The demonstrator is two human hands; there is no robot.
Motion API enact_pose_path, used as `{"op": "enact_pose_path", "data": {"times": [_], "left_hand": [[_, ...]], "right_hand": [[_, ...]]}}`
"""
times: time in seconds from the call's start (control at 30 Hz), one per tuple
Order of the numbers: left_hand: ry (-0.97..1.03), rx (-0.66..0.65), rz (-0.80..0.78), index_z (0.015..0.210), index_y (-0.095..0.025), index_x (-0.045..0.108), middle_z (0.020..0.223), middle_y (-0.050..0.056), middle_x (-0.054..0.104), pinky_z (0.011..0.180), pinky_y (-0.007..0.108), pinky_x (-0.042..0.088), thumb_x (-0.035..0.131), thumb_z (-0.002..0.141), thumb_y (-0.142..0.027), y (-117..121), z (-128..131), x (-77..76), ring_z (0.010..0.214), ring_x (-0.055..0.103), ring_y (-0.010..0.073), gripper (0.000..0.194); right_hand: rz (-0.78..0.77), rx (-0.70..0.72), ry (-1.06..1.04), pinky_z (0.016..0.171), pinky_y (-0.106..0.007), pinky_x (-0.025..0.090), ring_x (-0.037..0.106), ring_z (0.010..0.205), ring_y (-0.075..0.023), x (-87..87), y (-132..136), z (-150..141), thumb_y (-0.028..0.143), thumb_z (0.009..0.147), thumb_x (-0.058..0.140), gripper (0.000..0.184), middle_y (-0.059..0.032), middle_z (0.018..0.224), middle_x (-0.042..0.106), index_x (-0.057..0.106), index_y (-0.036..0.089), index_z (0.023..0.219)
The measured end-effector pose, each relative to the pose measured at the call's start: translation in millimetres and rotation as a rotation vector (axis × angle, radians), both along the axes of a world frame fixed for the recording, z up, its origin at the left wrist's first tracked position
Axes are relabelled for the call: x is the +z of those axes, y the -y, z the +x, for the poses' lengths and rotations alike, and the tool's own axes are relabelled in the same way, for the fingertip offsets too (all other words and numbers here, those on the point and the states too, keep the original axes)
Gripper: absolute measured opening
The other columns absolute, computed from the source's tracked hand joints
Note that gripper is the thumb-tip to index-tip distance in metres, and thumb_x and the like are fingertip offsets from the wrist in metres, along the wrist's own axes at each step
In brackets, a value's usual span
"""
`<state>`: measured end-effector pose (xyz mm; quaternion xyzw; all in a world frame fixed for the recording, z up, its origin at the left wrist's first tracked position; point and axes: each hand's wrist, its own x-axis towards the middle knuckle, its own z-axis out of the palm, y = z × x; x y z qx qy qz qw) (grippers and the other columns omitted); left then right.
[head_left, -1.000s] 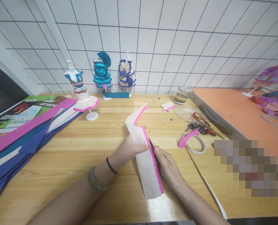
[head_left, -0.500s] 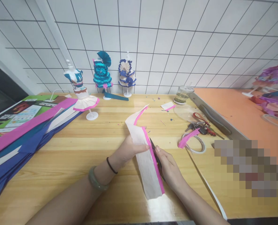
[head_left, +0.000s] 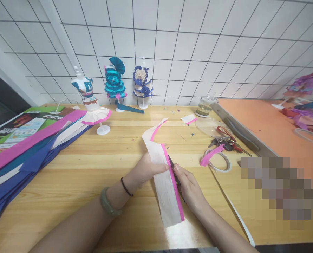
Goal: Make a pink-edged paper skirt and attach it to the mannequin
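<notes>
My left hand (head_left: 145, 169) pinches a long strip of white crepe paper (head_left: 166, 186) with a pink band along its right edge, held over the wooden table (head_left: 93, 154). The strip's far end curls up and away. My right hand (head_left: 189, 186) is closed round small dark scissors (head_left: 175, 175), whose blades lie against the pink edge just right of my left thumb. A green bangle and a black band are on my left wrist.
Three small mannequins in paper dresses (head_left: 91, 102) (head_left: 115, 84) (head_left: 143, 82) stand by the tiled wall. Pink, white and blue paper sheets (head_left: 27, 151) lie at left. A glass jar (head_left: 206, 105), keys (head_left: 226, 142), a tape ring (head_left: 219, 160) and an orange board (head_left: 264, 130) lie at right.
The scissor blades opened slightly and closed again along the pink edge. Both hands and the strip stay almost in the same place.
</notes>
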<state>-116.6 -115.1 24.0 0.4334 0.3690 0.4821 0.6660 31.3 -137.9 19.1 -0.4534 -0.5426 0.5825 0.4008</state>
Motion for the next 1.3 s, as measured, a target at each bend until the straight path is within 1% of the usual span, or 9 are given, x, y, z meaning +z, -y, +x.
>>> {"op": "enact_pose_path", "data": {"times": [0.13, 0.27, 0.43, 0.53, 0.63, 0.93, 1.13, 1.3], "left_hand": [[0.015, -0.005, -0.007, 0.113, -0.022, 0.057, 0.104, 0.006, 0.065, 0.087, 0.036, 0.044, 0.071, 0.065, -0.015, 0.4, 1.2, -1.1, 0.097, 0.059, 0.0227, 0.050], [0.026, -0.007, -0.011, 0.116, -0.023, 0.055, 0.103, 0.005, 0.066, 0.088, 0.037, 0.043, 0.071, 0.066, -0.016, 0.4, 1.7, -3.1, 0.097, 0.059, 0.0225, 0.053], [0.015, -0.019, 0.000, 0.117, -0.017, 0.054, 0.103, 0.009, 0.066, 0.088, 0.038, 0.043, 0.072, 0.065, -0.018, -0.3, 1.9, -3.7, 0.096, 0.059, 0.0243, 0.055], [0.009, -0.027, -0.004, 0.119, -0.017, 0.052, 0.103, 0.009, 0.066, 0.087, 0.039, 0.044, 0.071, 0.066, -0.017, -1.1, 1.9, -4.1, 0.096, 0.060, 0.0246, 0.057], [0.013, -0.040, 0.001, 0.118, -0.017, 0.052, 0.105, 0.009, 0.065, 0.088, 0.039, 0.044, 0.071, 0.067, -0.018, -1.4, 1.5, -5.4, 0.096, 0.060, 0.0245, 0.055], [0.037, -0.022, 0.007, 0.126, -0.022, 0.045, 0.113, 0.008, 0.062, 0.088, 0.036, 0.043, 0.073, 0.065, -0.018, -0.2, 1.8, -6.4, 0.101, 0.057, 0.0233, 0.068], [0.036, -0.022, -0.016, 0.126, -0.020, 0.046, 0.107, 0.008, 0.064, 0.088, 0.036, 0.043, 0.074, 0.063, -0.019, -1.1, 1.8, -6.0, 0.098, 0.058, 0.0237, 0.069], [0.019, -0.007, -0.010, 0.128, -0.021, 0.044, 0.109, 0.007, 0.063, 0.086, 0.033, 0.043, 0.075, 0.062, -0.020, -1.1, 1.7, -6.0, 0.099, 0.057, 0.0226, 0.072]], "right_hand": [[-0.002, 0.005, 0.005, 0.066, -0.025, 0.039, 0.050, 0.077, -0.0183, -1.7, -0.2, 0.8, 0.053, 0.085, 0.042, 0.039, -0.0017, 0.071, 0.056, 0.054, 0.019, 0.069], [-0.010, -0.008, 0.008, 0.065, -0.024, 0.038, 0.047, 0.071, -0.0163, -2.0, -0.2, 0.9, 0.053, 0.084, 0.043, 0.038, -0.0008, 0.070, 0.054, 0.052, 0.019, 0.069], [-0.005, -0.031, 0.009, 0.063, -0.024, 0.038, 0.043, 0.067, -0.0149, 0.2, 0.3, -0.9, 0.053, 0.084, 0.043, 0.039, 0.0001, 0.068, 0.050, 0.049, 0.018, 0.068], [0.007, -0.039, 0.016, 0.062, -0.024, 0.037, 0.041, 0.066, -0.0141, 1.6, 0.7, -1.8, 0.052, 0.085, 0.042, 0.039, 0.0006, 0.067, 0.047, 0.046, 0.019, 0.066], [0.012, -0.049, 0.016, 0.064, -0.024, 0.037, 0.042, 0.066, -0.0145, 2.0, 0.8, -2.2, 0.052, 0.084, 0.043, 0.038, 0.0007, 0.067, 0.047, 0.046, 0.019, 0.066], [0.014, -0.028, 0.043, 0.063, -0.024, 0.037, 0.043, 0.067, -0.0147, -4.0, -1.9, -0.2, 0.054, 0.084, 0.042, 0.040, 0.0005, 0.067, 0.048, 0.048, 0.018, 0.067], [0.000, -0.024, 0.024, 0.062, -0.023, 0.037, 0.042, 0.066, -0.0139, -5.8, -2.0, -0.7, 0.055, 0.084, 0.042, 0.041, 0.0007, 0.067, 0.046, 0.046, 0.018, 0.066], [-0.012, -0.022, 0.020, 0.059, -0.024, 0.036, 0.041, 0.062, -0.0137, -4.1, -2.0, -0.9, 0.056, 0.083, 0.042, 0.042, 0.0015, 0.063, 0.045, 0.045, 0.019, 0.063]]}}
